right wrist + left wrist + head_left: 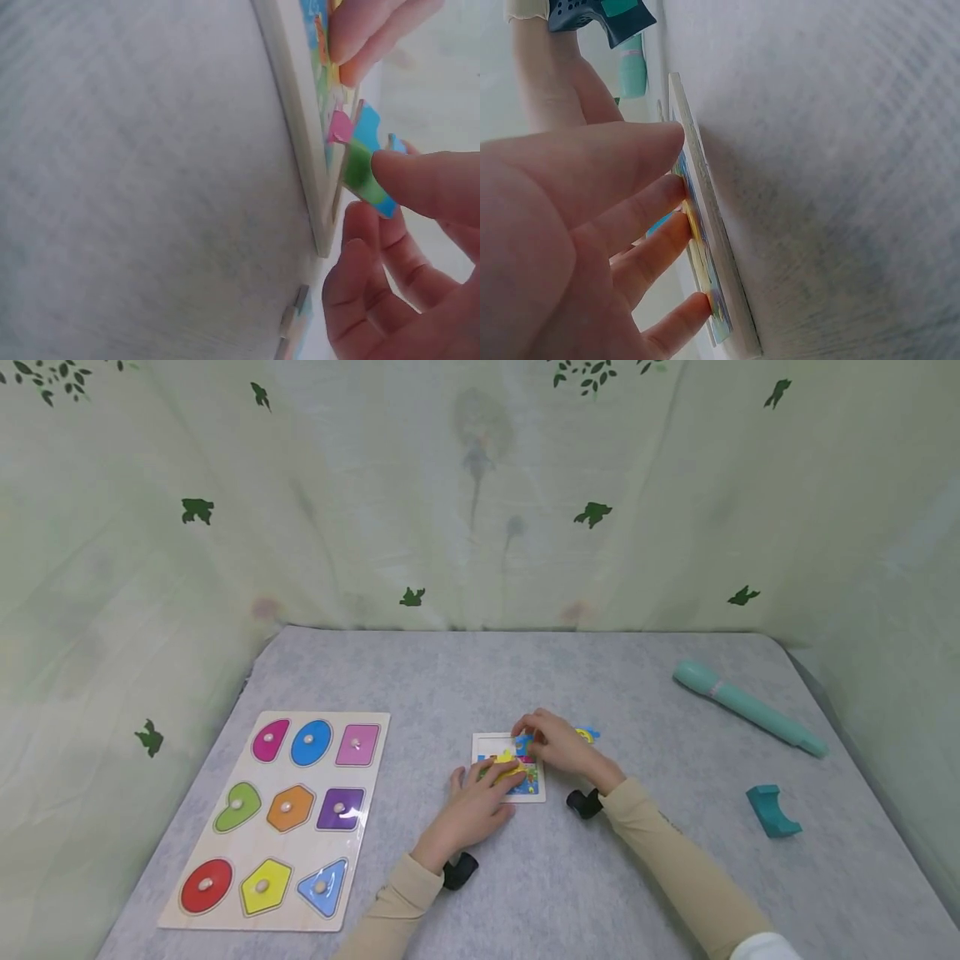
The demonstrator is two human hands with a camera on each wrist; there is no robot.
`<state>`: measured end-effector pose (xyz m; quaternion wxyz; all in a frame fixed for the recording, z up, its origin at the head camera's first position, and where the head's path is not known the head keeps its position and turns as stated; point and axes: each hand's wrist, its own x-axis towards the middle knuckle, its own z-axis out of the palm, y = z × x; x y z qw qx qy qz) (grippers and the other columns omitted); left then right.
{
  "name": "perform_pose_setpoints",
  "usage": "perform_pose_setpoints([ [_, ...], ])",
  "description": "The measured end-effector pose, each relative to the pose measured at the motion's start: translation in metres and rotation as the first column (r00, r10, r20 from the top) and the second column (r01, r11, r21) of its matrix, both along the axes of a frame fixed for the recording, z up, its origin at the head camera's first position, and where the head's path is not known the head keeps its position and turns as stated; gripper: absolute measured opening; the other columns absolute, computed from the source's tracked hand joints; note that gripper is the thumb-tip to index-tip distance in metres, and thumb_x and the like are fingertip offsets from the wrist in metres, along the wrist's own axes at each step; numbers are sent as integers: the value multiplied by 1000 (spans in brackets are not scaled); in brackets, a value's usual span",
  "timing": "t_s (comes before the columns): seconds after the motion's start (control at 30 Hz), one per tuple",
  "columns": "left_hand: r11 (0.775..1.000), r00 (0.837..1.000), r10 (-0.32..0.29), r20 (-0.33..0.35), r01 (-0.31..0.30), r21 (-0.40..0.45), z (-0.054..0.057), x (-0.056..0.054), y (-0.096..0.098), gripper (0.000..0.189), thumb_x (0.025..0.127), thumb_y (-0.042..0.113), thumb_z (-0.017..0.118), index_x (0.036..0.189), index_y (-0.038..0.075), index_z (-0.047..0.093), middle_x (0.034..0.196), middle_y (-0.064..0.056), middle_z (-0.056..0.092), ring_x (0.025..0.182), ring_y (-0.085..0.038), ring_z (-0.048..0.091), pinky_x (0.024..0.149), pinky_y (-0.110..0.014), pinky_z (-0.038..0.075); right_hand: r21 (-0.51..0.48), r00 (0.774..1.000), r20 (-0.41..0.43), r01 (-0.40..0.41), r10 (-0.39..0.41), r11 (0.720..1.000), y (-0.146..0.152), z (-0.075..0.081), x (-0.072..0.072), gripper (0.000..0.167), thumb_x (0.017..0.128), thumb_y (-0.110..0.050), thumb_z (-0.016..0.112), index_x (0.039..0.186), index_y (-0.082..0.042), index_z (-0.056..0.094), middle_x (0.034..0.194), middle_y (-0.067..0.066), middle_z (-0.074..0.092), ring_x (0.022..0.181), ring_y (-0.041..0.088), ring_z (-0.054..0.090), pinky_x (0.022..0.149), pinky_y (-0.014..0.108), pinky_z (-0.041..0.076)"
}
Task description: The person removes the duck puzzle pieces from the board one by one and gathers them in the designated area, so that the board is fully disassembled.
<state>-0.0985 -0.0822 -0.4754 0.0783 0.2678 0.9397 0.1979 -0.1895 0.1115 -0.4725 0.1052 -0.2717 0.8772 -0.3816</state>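
- Left hand (478, 803) — fingers extended, grasping nothing, resting on the small jigsaw (487, 743).
- Right hand (564, 747) — thumb and fingers pinching a blue-green piece (363, 169) near the jigsaw's far right corner.
- Shape board (238, 846) on table (427, 685), left of jigsaw.

Soft, even light across the desk (420, 677), faint shadow under the right sleeve (682, 864), dimmer, hazy wrist views, a soft shadow beside the frame (736, 311), backdrop (420, 97) blurred and washed out.

High forward-down head view; close wrist views, puzzle (532, 787) in common
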Motion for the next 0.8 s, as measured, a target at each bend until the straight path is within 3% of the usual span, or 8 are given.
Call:
perform_pose_setpoints([
  [0.13,1000,1000,-1,-1,1,5,0,0,0,44,96,23,58,139,15,51,147,-3,40,136,-35,26,100,-65,17,-6,1000,-9,14,-14,1000,0,-2,-2,23,87,5,60,103,-10,66,93,3,58,79,18,51,72,32,45],
  [0.33,1000,1000,-1,-1,1,-1,1,1,1,45,96,24,58,139,15,51,147,-2,40,136,-35,26,100,-66,17,-94,996,42,82,-78,992,12,-1,-7,21,88,3,61,107,-8,65,94,5,60,79,20,53,68,33,46],
  [0.5,1000,1000,-3,-4,3,2,0,1,0,45,96,24,59,140,16,51,147,-2,40,136,-35,26,99,-66,18,-139,988,99,133,-120,981,40,6,-11,23,87,2,60,109,-3,63,93,9,59,75,22,54,61,34,47],
  [0.8,999,1000,-5,-5,5,32,2,1,-1,46,95,21,60,139,15,51,146,-4,40,135,-36,27,100,-66,16,-107,961,162,242,-224,964,105,5,-18,19,86,5,57,105,4,60,94,16,60,75,23,51,61,32,44],
])
